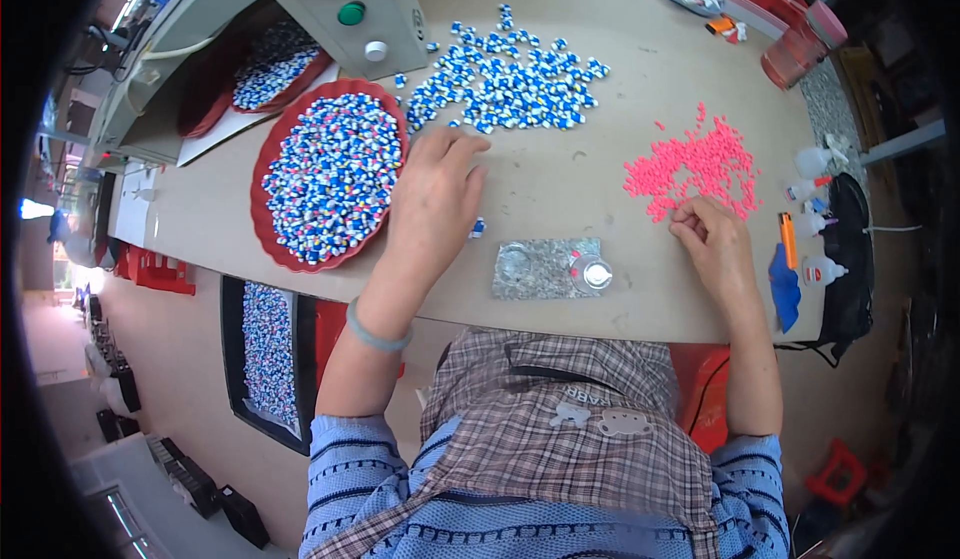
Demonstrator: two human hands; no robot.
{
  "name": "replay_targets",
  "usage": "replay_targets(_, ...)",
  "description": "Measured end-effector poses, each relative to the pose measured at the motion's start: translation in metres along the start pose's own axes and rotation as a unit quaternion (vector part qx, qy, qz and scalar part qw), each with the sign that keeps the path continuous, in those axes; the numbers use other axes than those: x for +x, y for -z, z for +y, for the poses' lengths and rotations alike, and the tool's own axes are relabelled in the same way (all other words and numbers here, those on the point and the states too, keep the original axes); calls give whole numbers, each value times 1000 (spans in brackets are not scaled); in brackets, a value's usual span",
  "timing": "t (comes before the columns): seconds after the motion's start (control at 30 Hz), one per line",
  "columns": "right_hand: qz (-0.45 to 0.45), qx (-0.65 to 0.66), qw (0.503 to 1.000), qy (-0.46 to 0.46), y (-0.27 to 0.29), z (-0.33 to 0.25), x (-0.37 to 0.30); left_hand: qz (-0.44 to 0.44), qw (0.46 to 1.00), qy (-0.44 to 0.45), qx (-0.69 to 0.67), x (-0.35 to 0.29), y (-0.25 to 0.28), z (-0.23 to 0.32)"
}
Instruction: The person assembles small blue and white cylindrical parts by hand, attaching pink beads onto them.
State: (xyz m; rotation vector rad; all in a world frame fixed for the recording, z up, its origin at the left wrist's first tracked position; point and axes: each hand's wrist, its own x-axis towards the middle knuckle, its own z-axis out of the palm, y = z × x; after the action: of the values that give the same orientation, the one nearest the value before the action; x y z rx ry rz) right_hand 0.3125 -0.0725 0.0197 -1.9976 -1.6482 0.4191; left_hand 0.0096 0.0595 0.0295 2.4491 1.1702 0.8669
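My left hand [432,184] is over the table beside a red scalloped plate [262,224] heaped with small blue-and-white pieces. Its thumb and index finger are apart, and nothing shows between them. Just beyond its fingertips lies a loose spread of blue-and-white pieces [510,84]. At the near edge of a scatter of tiny pink pieces [700,164], my right hand [718,244] has its thumb and fingertips pinched together; whatever they hold is too small to make out. Between the hands lies a speckled grey slab [545,274] bearing a small clear bottle [596,275].
A grey machine [385,29] with coloured buttons stands at the back left. Small bottles [822,271], an orange cutter [787,239] and a blue cloth [783,289] line the right edge. A pink-lidded jar [790,59] stands far right. Below left, a black tray [235,359] holds more pieces.
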Motion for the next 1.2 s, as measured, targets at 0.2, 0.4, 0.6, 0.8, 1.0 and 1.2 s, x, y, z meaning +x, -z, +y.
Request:
replay_targets(0.2,26,-5,997,77,4,-5,-3,4,974,27,225,20,-23,-32)
replay_targets(0.4,30,2,998,63,0,5,-13,-4,987,52,151,22,-45,-25)
replay_targets(0.6,-17,19,997,74,3,7,-9,-12,992,50,114,26,-48,-12)
replay_targets(0.8,7,50,995,90,9,3,-21,13,998,57,13,19,-44,-4)
replay_targets(1.0,-16,201,979,31,0,8,-18,-91,828,210,-512,6,-29,3)
replay_targets(1.2,-72,388,916,-70,-4,-7,-9,-91,748,221,-619,-8,-5,36)
